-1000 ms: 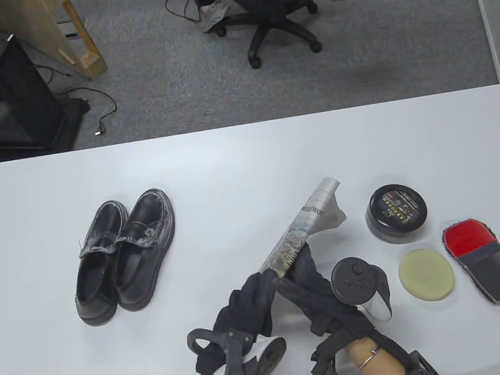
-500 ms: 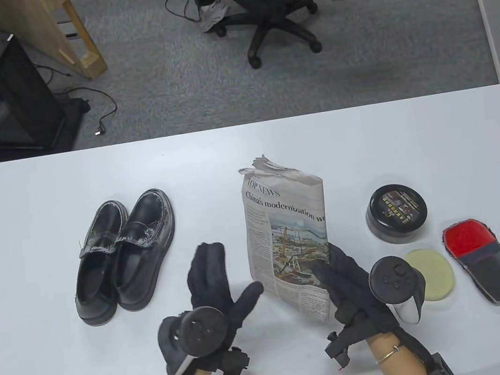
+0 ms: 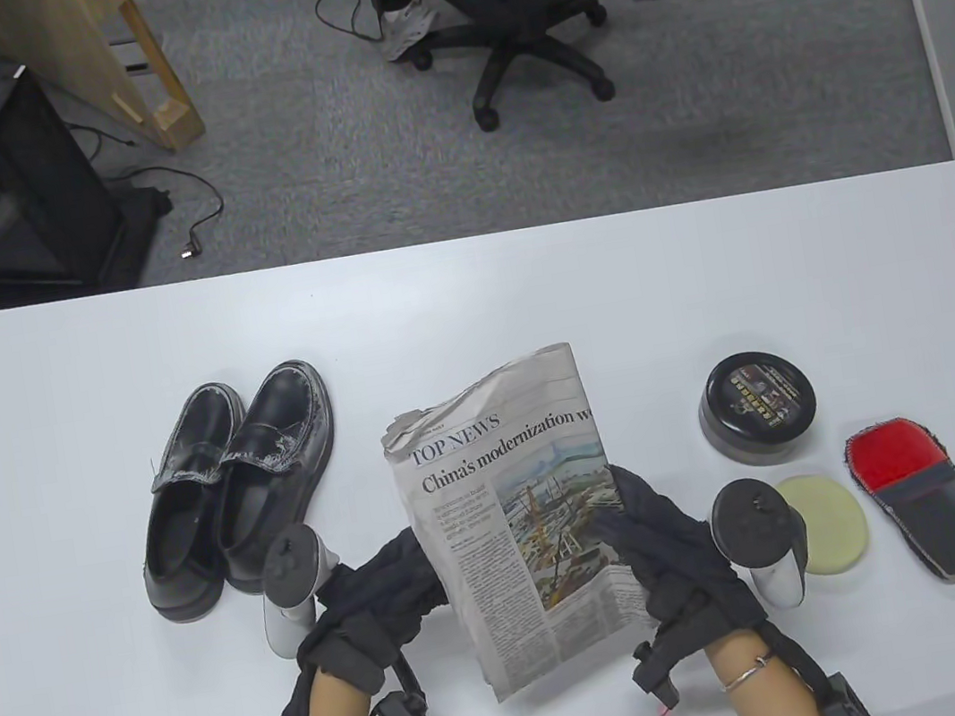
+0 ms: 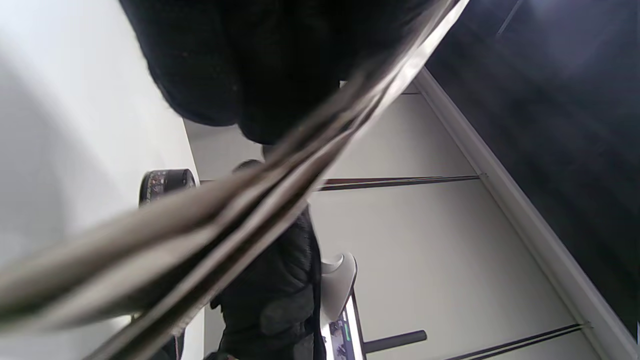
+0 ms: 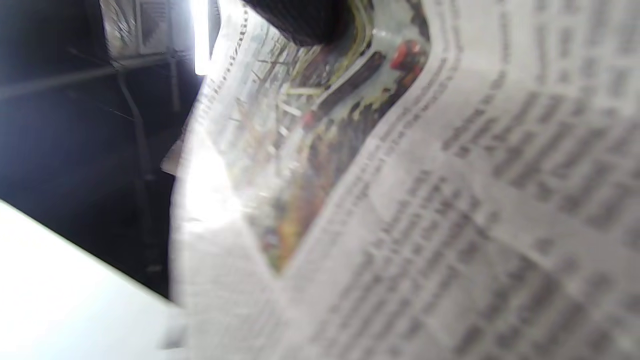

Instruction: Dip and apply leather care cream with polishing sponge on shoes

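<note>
Above the white worktop (image 3: 469, 305), left hand (image 3: 387, 585) and right hand (image 3: 664, 532) each grip a folded newspaper (image 3: 520, 514); polishing sponge (image 3: 825, 520) and cream tin (image 3: 757, 407) lie nearer the right hand, shoes (image 3: 235, 487) nearer the left.

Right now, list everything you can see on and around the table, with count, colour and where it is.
shoes: two, black, scuffed, table left
newspaper: one, folded, grey-white print, centre, held up
cream tin: one, black, lid on, right of newspaper
sponge: one, pale yellow round, near the tin
polishing mitt: one, red and black, far right
table: one, white
office chair: one, black, floor beyond
left hand: black glove, grips newspaper's left edge
right hand: black glove, grips its right edge
</note>
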`<state>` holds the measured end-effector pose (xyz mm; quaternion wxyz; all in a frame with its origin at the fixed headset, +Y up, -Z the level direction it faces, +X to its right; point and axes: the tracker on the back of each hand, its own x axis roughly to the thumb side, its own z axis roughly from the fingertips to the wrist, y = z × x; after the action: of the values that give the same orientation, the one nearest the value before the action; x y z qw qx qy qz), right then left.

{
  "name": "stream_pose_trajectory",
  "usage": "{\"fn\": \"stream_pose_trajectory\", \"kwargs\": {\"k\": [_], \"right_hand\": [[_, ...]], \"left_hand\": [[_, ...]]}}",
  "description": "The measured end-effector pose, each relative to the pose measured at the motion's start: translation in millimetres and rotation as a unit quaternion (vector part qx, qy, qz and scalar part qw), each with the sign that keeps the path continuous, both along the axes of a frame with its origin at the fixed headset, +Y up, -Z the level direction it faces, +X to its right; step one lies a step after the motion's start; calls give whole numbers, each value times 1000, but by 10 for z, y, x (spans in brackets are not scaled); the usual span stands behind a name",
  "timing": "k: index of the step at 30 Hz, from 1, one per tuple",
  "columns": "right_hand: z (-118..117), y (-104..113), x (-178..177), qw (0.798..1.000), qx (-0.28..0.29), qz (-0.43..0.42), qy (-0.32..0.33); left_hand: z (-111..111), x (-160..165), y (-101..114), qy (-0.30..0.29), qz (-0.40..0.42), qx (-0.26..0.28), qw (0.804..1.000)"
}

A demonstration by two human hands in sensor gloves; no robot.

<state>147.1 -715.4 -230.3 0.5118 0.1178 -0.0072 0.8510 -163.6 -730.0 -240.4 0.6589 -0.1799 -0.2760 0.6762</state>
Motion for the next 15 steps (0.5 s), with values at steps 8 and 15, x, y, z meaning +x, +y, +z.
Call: {"fn": "stream_pose_trajectory", "kwargs": {"k": [8, 15], "right_hand": [[36, -51, -200, 995, 22, 98, -24], [111, -29, -317, 973, 82, 210, -53]], "left_hand": [[114, 199, -36, -52, 72, -25, 996], [75, 180, -50, 24, -8, -29, 999]]}}
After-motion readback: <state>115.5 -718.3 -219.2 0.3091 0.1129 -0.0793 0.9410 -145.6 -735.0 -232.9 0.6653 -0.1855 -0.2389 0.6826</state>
